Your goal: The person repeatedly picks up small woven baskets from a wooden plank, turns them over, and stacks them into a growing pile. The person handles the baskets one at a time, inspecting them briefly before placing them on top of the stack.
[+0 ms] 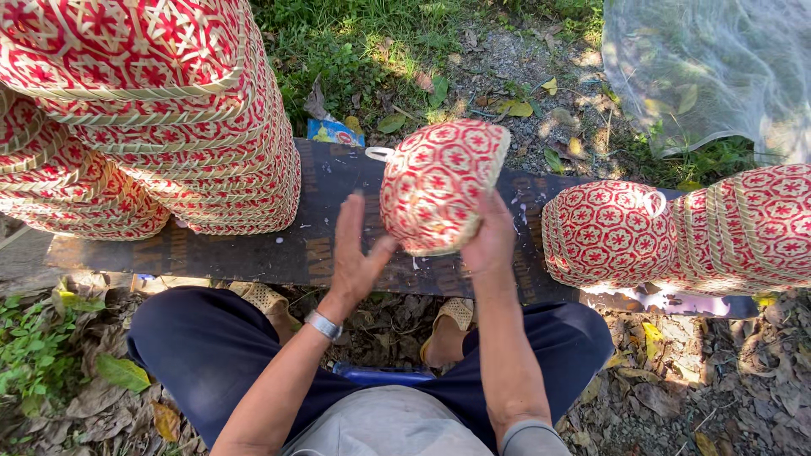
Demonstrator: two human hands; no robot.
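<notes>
You are seated on the ground, looking down past your knees in dark blue trousers. Your right hand is closed around the rim of a small round woven basket in red and cream, holding it tilted in the air above a long dark board that lies across the ground. A little cream loop sticks out at its upper left. Your left hand is open with fingers spread, its thumb touching the basket's lower edge; a silver wristwatch sits on that wrist. To the left, a tall pile of matching baskets rests on the board. To the right, a sideways row of nested baskets lies on it. Behind are grass and pale netting.
</notes>
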